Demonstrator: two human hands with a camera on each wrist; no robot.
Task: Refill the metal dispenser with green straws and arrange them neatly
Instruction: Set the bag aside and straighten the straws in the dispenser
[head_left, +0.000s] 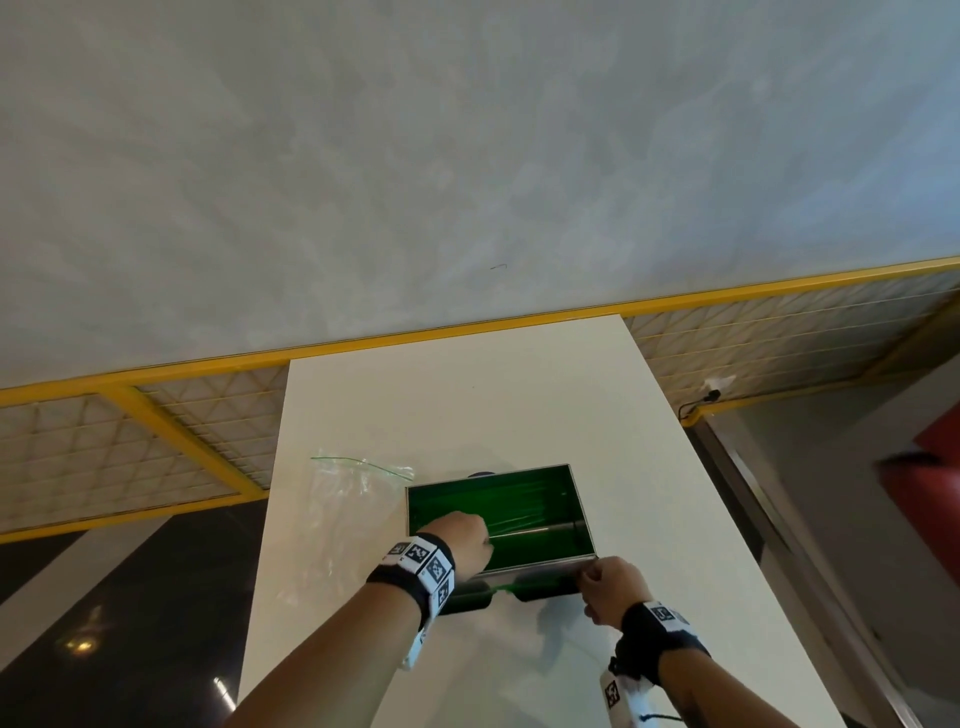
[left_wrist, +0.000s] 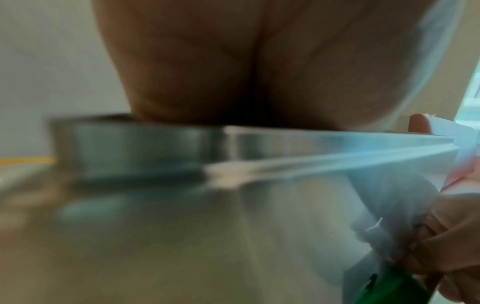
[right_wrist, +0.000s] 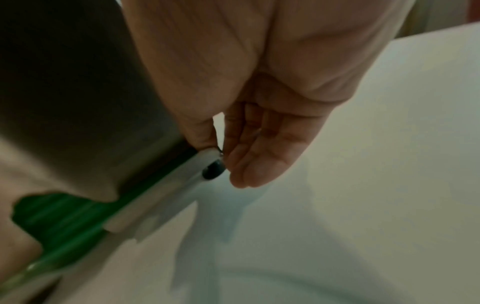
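The open-topped metal dispenser (head_left: 540, 563) stands on the white table (head_left: 467, 405), its inside filled with green straws (head_left: 519, 499). My left hand (head_left: 465, 535) reaches down into it at the near left; its fingers are hidden among the straws. In the left wrist view only the palm (left_wrist: 233, 61) shows above the blurred steel rim (left_wrist: 155, 148). My right hand (head_left: 610, 584) holds the dispenser's near right corner. There the thumb and forefinger of my right hand (right_wrist: 221, 152) pinch the corner of the steel dispenser (right_wrist: 91, 102), beside straws (right_wrist: 64, 216) showing in the front slot.
A crumpled clear plastic bag (head_left: 343, 509) with a green zip strip lies just left of the dispenser. The table runs back to a grey wall with a yellow-framed tiled band (head_left: 182, 426). Dark floor lies left, a red seat (head_left: 930, 483) to the right.
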